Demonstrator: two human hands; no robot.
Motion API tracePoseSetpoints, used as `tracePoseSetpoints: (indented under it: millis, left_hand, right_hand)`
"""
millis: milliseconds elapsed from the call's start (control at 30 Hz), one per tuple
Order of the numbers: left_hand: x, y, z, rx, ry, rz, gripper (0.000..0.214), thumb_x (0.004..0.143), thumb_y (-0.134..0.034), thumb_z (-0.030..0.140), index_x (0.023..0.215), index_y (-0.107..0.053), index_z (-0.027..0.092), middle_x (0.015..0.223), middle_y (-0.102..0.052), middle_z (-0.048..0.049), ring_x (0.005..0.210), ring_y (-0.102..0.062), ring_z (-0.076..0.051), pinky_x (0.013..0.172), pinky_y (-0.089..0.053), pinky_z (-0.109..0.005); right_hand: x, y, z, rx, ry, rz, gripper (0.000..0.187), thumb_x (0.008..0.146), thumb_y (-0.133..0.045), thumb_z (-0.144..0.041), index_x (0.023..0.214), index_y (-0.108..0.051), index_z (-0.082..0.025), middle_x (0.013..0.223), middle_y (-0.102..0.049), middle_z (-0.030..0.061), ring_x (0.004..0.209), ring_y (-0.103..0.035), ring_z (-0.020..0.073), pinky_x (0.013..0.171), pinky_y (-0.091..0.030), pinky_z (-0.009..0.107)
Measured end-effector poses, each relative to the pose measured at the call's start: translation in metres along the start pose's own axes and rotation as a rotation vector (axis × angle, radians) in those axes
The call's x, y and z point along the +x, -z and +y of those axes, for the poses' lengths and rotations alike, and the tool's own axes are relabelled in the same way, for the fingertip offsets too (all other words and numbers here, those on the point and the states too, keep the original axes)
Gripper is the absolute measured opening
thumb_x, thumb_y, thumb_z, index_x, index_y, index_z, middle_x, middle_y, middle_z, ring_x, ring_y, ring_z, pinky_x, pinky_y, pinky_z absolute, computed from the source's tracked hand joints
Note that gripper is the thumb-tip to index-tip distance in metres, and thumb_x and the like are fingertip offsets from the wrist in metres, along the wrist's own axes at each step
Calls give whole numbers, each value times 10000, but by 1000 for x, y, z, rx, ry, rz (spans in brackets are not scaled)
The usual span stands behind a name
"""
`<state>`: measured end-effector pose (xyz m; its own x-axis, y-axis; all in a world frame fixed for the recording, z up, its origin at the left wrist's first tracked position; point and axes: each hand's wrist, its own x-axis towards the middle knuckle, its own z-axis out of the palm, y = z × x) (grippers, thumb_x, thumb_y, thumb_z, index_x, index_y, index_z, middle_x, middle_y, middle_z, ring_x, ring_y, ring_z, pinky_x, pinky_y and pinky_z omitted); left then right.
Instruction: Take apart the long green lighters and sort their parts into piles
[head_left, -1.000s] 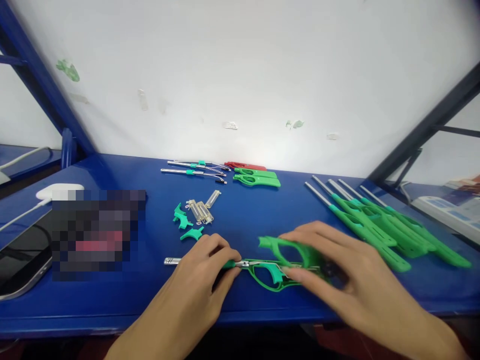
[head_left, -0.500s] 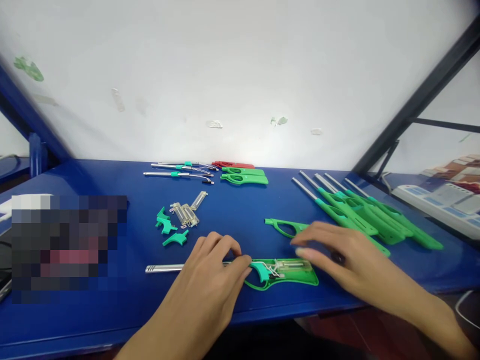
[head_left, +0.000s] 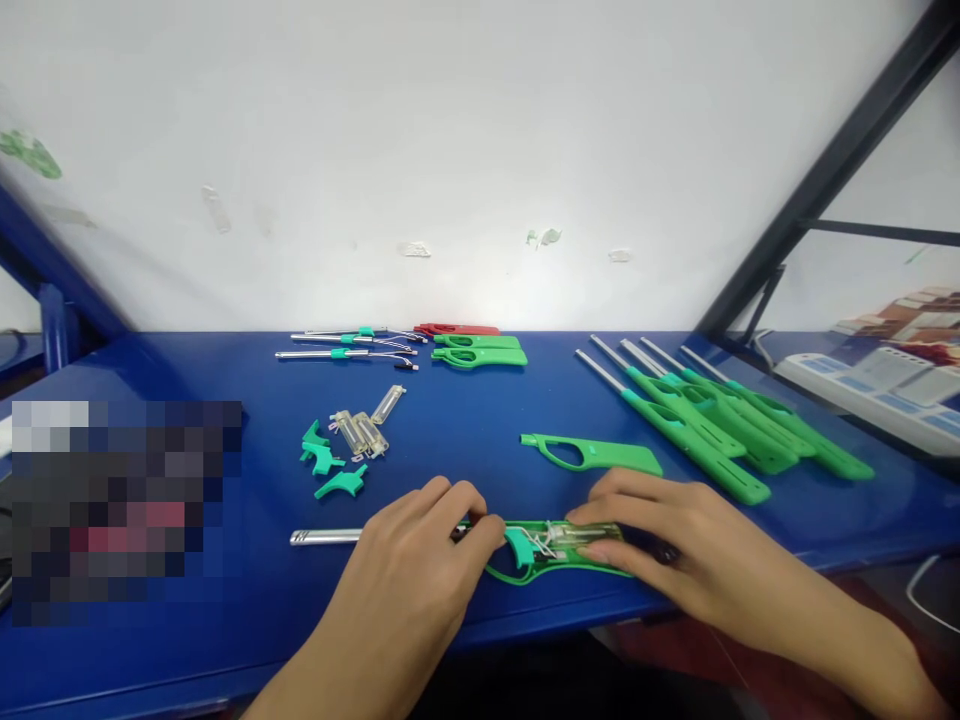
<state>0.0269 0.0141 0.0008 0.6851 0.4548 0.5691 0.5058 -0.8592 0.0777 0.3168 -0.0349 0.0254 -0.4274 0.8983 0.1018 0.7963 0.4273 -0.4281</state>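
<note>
Blue table (head_left: 465, 430). Far edge: wired metal rods (head_left: 311, 356), red shell (head_left: 465, 329), green shells (head_left: 484, 356). Left: dark blurred object (head_left: 127, 500), then teal triggers (head_left: 342, 483), clear tanks (head_left: 388, 405). Right: green lighters (head_left: 766, 440). Near edge: opened lighter (head_left: 559, 567); green half-shell (head_left: 619, 457) behind.

Patched white wall (head_left: 450, 120) behind blue table (head_left: 465, 430)

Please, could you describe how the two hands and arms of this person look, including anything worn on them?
The left hand and right hand are bare, with slender fingers and no gloves. I see no ring, watch or bracelet. The forearms are uncovered as far as the picture shows, without any sleeve, and I notice no markings.
</note>
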Motion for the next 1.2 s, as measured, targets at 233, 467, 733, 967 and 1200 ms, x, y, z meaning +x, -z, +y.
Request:
tracePoseSetpoints:
  millis: [233, 467, 733, 967, 1200]
  left_hand:
    - [1, -1, 2, 68, -14, -56, 292, 957, -544, -44, 972, -711, 194, 952, -740, -46, 762, -680, -238, 644, -577, -361]
    - [-2, -2, 9, 72, 21, -43, 234, 1007, -514, -7, 1029, -655, 178, 892, -706, -57, 744, -690, -268, 620, -558, -396]
    - [-9, 10, -1, 26, 156, 103, 166, 1187, -438, 195, 1151, -596, 229, 954, -734, -1, 738, -716, -190, 678, -509, -334]
    - [1, 0, -1, 205, 185, 143, 205, 1160, -450, 166, 1194, -653, 171, 1119, -797, -109, 879, -770, -296, 763, -569, -439]
    - [10, -15, 16, -72, 52, -5, 229, 1132, -505, 130, 1275, -673, 190, 1146, -749, -74, 978, -710, -284, 856, -577, -469]
  right_hand:
    - [-3, -4, 1, -33, -20, 9, 295, 1140, -556, -457, 1305, -782, -365, 1214, -771, 23, 1061, -786, 216, 925, -619, 331]
    - [-9, -13, 5, -98, -6, 61, 312, 1156, -517, -428, 1316, -777, -363, 1245, -765, 30, 1034, -802, 207, 928, -639, 335]
    - [-10, -14, 6, -141, 57, 96, 313, 1166, -500, -430, 1347, -744, -355, 1225, -808, 9, 1070, -815, 222, 930, -657, 349]
    - [-9, -14, 3, -211, 146, 214, 249, 1174, -494, -362, 1309, -693, -295, 1170, -837, 13, 892, -844, 205, 809, -659, 320]
    - [-7, -19, 3, -249, 214, 319, 197, 1165, -542, -317, 1338, -631, -286, 1145, -841, -1, 853, -845, 168, 767, -619, 274]
